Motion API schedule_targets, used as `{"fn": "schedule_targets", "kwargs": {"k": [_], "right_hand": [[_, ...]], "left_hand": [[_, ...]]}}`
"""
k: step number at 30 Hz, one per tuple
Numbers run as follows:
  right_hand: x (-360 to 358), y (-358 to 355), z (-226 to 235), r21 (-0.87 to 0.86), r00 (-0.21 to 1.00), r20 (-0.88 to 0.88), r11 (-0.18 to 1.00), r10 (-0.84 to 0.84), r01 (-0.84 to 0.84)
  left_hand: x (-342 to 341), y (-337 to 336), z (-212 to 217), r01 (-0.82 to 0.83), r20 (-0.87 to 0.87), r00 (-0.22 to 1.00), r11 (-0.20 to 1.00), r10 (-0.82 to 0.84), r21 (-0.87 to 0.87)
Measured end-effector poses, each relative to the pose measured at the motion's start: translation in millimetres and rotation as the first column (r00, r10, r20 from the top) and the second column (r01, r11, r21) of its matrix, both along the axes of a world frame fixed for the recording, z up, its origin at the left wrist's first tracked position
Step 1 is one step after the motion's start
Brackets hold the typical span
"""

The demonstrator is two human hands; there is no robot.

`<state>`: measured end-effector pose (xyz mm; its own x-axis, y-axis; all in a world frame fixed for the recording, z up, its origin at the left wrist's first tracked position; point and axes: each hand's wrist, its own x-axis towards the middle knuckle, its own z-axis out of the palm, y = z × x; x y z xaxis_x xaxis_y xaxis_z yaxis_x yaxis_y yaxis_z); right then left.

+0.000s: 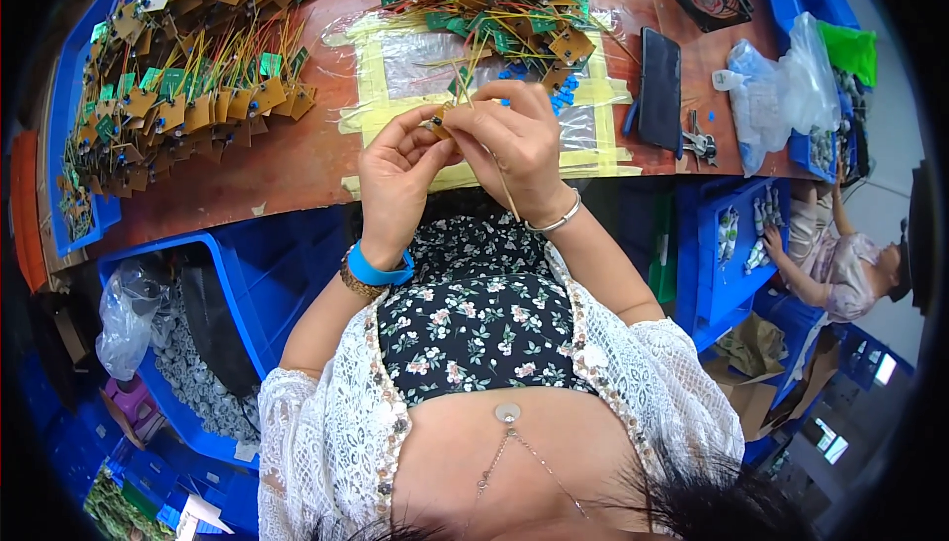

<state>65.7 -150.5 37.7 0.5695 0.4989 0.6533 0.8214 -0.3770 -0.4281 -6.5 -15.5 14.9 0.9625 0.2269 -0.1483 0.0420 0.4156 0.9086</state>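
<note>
Both hands met above the tabletop's [297, 160] near edge, left hand [395, 180] and right hand [519, 145] pinching one small wired board [442, 122], wrists bent inward.

Both forearms are raised from below; the left hand [397, 173] and right hand [514, 140] are brought together, fingertips pinched and touching.

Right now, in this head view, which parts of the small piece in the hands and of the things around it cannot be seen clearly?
- Small brown board: mostly covered by the fingertips of the left hand and right hand; its component side is hidden.
- Wire ends: too thin to follow.
- Left pile of boards: cut by the upper edge and bent by the fisheye.
- Grey parts in the blue bin: too small to identify.
</note>
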Motion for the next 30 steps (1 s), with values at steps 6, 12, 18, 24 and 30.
{"fn": "schedule_targets", "kwargs": {"k": [6, 12, 18, 24, 30], "right_hand": [[-2.7, -1.9, -1.0, -0.031, 1.0, -0.01, 0.999, -0.013, 0.012], [-1.8, -3.4, -4.5, 0.018, 0.999, -0.051, 1.0, 0.0, 0.001], [-2.1, -2.2, -5.1, 0.045, 0.998, -0.07, 0.999, -0.005, 0.008], [-1.9, -0.4, -5.4, 0.065, 0.996, -0.084, 0.998, 0.006, 0.0], [-6.1, 3.8, 0.2, 0.066, 0.996, -0.081, 0.997, 0.033, -0.028]], "left_hand": [[-2.0, 1.6, -1.3, 0.03, -0.039, 0.999, 0.999, -0.032, -0.043], [-1.9, 0.6, -1.7, 0.035, -0.046, 0.998, 0.998, -0.038, -0.061], [-1.3, 0.7, 2.5, 0.071, -0.047, 0.996, 0.997, -0.072, -0.026], [-2.3, 2.2, 1.8, 0.059, -0.031, 0.998, 0.998, -0.059, 0.01], [-0.4, 0.3, -2.6, -0.029, -0.067, 0.997, 0.997, 0.025, -0.067]]}}
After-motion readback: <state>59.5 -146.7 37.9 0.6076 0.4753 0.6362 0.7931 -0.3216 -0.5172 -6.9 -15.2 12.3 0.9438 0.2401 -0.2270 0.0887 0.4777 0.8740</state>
